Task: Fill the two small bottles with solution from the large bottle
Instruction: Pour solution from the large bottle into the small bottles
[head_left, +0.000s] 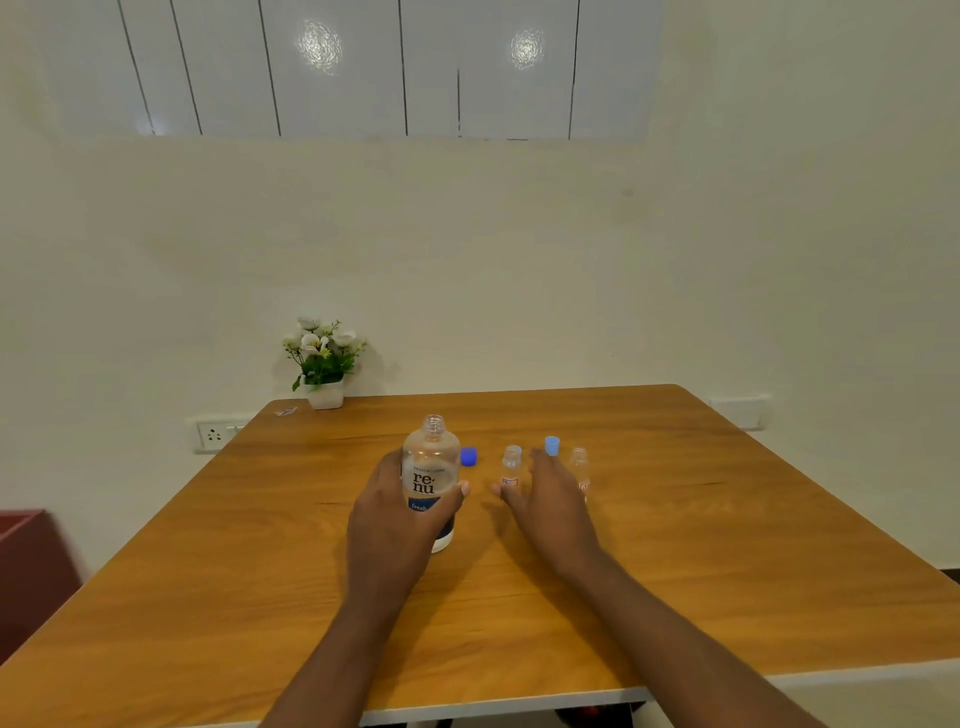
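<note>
The left hand (395, 512) has its grip closed around the large bottle (432, 475), thumb on the near side of the label, fingers wrapped behind. The bottle stands upright on the bench (727, 545), its neck uncapped. Its dark blue cap (469, 456) lies on the wood just right of it. The right hand (553, 501) is spread open and holds nothing, its fingers reaching between the two small bottles. One small bottle (511, 466) stands just left of those fingers; the other (579, 467) stands just right, partly hidden by the hand. A light blue cap (552, 446) sits behind the fingertips. A flower pot (325, 397) stands at the far edge.
</note>
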